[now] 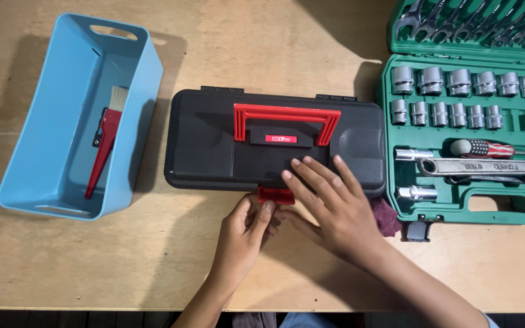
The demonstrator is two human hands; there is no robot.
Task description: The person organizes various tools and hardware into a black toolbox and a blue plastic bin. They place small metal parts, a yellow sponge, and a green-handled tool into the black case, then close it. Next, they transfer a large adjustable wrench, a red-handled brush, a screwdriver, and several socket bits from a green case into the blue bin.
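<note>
A black toolbox (214,143) with a red handle (287,115) lies shut in the middle of the wooden table. Its red front latch (276,195) sticks out at the near edge. My left hand (244,234) pinches that latch with thumb and fingers from below. My right hand (329,203) rests flat on the lid just right of the latch, fingers spread and pressing down.
A light blue plastic bin (37,127) at the left holds a red-handled brush (106,143). An open green socket set case (475,121) at the right holds sockets, wrenches (487,167) and a screwdriver handle. A dark red cloth (387,215) lies beside my right wrist.
</note>
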